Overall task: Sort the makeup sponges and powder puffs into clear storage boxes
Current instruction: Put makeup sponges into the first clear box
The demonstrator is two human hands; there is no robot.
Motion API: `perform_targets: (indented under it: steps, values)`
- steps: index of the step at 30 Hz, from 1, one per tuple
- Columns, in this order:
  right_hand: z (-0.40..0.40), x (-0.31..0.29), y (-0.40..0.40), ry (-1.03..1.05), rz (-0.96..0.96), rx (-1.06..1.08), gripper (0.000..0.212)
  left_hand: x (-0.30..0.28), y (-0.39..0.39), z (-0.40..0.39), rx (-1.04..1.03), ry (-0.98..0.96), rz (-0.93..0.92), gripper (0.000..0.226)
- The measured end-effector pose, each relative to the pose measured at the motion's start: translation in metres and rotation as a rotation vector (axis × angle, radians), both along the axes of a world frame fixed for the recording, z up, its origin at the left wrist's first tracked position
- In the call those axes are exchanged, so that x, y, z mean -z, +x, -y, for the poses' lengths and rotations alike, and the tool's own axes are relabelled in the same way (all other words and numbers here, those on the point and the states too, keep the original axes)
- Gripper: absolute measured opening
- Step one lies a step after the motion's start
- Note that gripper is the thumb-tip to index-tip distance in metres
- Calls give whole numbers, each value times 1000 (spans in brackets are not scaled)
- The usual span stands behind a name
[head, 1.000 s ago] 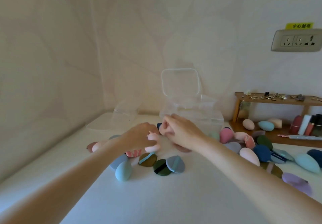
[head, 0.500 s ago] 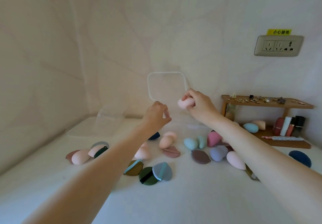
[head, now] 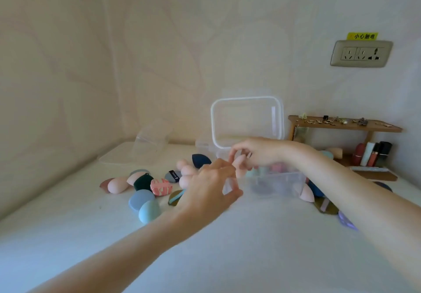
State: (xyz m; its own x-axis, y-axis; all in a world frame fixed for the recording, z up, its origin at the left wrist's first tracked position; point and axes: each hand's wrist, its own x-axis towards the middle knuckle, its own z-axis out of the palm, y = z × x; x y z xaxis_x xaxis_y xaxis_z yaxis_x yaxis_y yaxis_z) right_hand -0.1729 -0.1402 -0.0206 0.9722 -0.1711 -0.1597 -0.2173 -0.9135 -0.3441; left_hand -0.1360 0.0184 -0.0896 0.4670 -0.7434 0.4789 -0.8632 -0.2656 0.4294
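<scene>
Gripping the near-left corner of the clear box (head: 273,180), the left hand (head: 205,192) curls thumb and fingers on its wall, probably to steady it; at the box's 9 o'clock lie loose sponges (head: 117,184) and puffs (head: 142,182), not yet sorted. At its 12 o'clock the right hand (head: 257,152) hovers over the opening, fingers bent downward around a pale pink sponge (head: 238,161), apparently pinching it for a drop, though blur leaves the hold uncertain. Lid (head: 247,121) stands upright behind, keeping the opening free; more pieces (head: 306,193) lie at 3 o'clock.
</scene>
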Motion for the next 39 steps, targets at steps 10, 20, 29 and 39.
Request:
perform_targets:
  steps: [10,20,29,39]
  values:
    - [-17,56,-3,97,3,70,31,35,-16,1,-31,71,-2,17]
    - [-14,62,6,112,110,100,27,46,34,-11,-127,348,-141,89]
    - [-7,60,11,128,61,140,29,40,49,13,-161,442,-46,39]
    - [-15,79,33,16,240,178,13,23,99,-7,-328,305,-74,29]
